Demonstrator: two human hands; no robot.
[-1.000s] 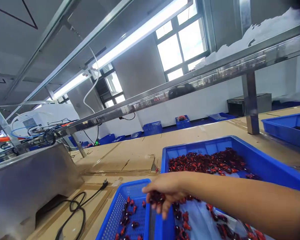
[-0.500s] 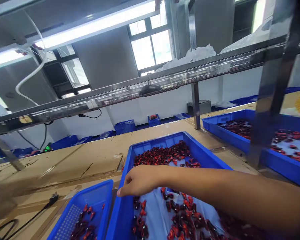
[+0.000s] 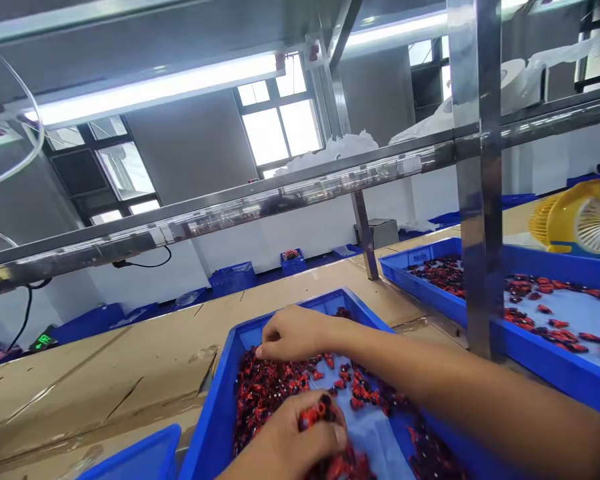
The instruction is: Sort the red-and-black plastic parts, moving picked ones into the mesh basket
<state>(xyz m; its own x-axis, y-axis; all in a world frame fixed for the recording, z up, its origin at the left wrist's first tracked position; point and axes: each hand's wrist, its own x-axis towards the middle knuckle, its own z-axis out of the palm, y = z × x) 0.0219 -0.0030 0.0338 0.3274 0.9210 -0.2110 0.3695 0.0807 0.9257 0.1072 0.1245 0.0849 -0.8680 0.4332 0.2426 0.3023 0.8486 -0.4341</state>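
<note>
A blue tray (image 3: 207, 413) in front of me holds many small, shiny red-and-black pieces (image 3: 267, 390) on a pale blue lining (image 3: 375, 433). My left hand (image 3: 295, 433), low in the tray, has its fingers curled around a clump of these pieces; some red ones show between thumb and fingers. Farther back, my right hand (image 3: 300, 333) reaches in from the right, above the heap near the tray's far left part. Its fingers are bent and closed, and whatever lies in them is hidden.
Part of a second blue container (image 3: 145, 453) shows at lower left. At right, another blue tray (image 3: 555, 353) with similar pieces stands behind a metal post (image 3: 480, 287). A yellow fan (image 3: 580, 217) is beyond it. A metal rail (image 3: 260, 200) crosses above the cardboard-covered table (image 3: 105, 373).
My right hand has left the tray's left rim and is over the heap. My left hand has come into view with pieces in it. Pieces now lie massed along the left side.
</note>
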